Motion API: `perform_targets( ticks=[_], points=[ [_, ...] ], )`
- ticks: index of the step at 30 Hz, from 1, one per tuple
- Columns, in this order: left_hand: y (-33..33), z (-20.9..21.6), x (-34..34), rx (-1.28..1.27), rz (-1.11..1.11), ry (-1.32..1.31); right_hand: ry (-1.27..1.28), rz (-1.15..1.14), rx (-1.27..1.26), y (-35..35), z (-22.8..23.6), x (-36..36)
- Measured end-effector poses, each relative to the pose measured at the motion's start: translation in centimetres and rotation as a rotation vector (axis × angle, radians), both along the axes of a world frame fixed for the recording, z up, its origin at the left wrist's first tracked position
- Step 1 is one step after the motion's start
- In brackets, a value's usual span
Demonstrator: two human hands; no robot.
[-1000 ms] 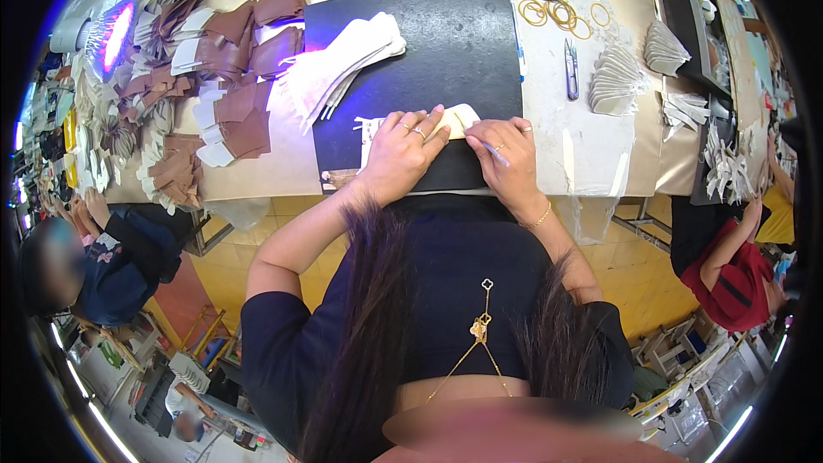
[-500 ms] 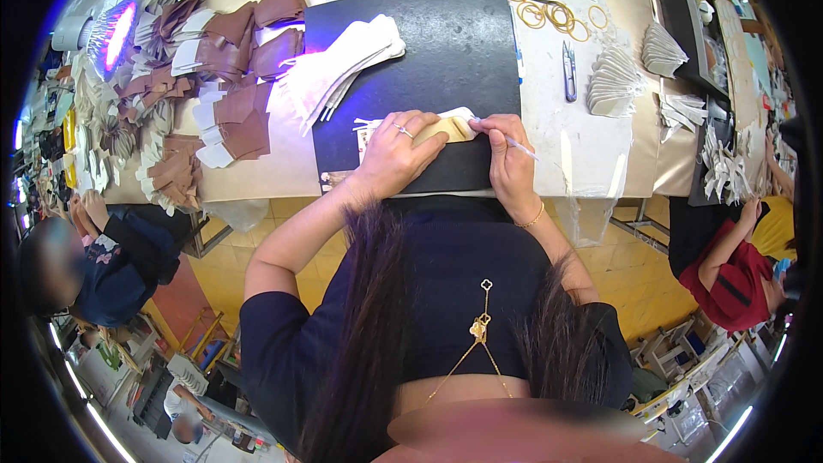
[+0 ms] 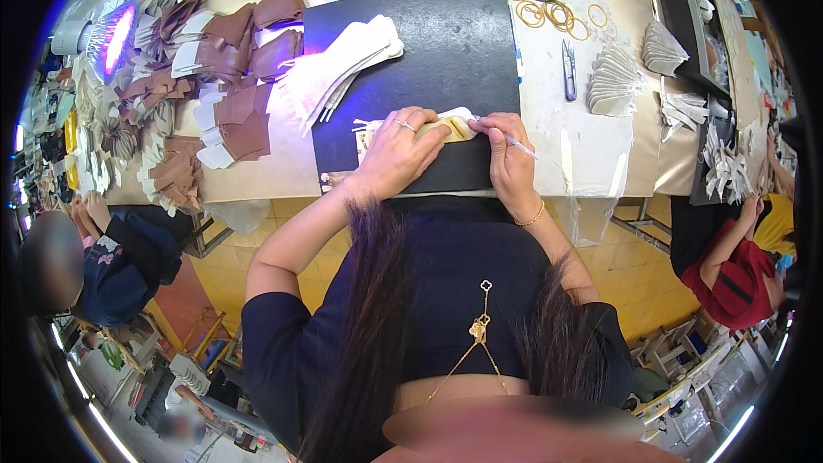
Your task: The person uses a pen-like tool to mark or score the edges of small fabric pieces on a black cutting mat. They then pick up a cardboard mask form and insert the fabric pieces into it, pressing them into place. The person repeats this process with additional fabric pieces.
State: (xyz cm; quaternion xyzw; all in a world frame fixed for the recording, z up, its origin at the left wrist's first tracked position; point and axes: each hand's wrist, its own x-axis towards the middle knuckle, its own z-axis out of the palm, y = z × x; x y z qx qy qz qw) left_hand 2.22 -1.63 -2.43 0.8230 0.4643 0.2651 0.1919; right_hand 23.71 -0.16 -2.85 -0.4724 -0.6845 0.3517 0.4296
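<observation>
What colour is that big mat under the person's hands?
The mat is black, seen best in the head view.

A person (image 3: 446,257) in a dark top leans over a desk (image 3: 236,182). The left hand (image 3: 401,152) lies across a small yellow plate (image 3: 460,129), pressing it onto a white piece (image 3: 455,112) on a black mat (image 3: 446,51). The right hand (image 3: 513,163) grips a slim pale pen (image 3: 524,149), its tip near the plate's right end. A white stack (image 3: 353,53) lies on the mat's upper left. Brown and white bundles (image 3: 244,120) crowd the desk to the left, beside a glowing purple lamp (image 3: 111,41). To the right are yellow bands (image 3: 559,14), snips (image 3: 570,75) and grey fans (image 3: 614,81). Co-workers appear at both edges, one in red (image 3: 729,287) at right.
</observation>
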Motion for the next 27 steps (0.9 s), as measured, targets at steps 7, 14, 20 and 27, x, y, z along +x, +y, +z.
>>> perform_targets(
  ticks=[7,14,20,27],
  points=[
    [-0.2,0.6,0.0,0.048,-0.032,0.025,0.000,0.002,0.004,0.1,-0.1,0.0],
    [-0.3,1.1,-0.2,0.039,-0.094,0.072,-0.020,0.002,0.009,0.2,-0.2,0.1],
    [-0.4,1.9,-0.2,-0.044,-0.121,0.073,0.063,-0.024,-0.103,0.1,-0.3,0.0],
    [-1.0,5.9,-3.8,-0.063,0.140,0.069,0.019,-0.014,-0.051,0.2,-0.3,0.1]
  ],
)
